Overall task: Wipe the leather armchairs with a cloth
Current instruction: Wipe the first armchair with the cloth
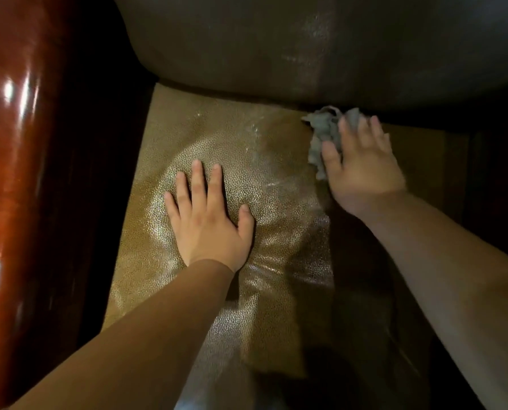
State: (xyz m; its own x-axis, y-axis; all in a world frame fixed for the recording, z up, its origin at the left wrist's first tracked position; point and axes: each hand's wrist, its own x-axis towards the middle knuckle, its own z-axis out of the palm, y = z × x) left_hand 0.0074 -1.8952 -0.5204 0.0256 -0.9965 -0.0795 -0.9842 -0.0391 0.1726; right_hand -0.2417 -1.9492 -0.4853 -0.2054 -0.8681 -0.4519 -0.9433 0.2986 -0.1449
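Gleaming pebbled leather seat (217, 137), left hand (208, 220) flat, right hand (362, 173) fingers pressing grey cloth (323, 128).

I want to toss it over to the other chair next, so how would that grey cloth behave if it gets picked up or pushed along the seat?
The grey cloth lies bunched in soft folds under the right hand, so it probably droops limp when lifted. It looks thin, likely light. Pushed across the seat cushion, it would probably crumple rather than roll.
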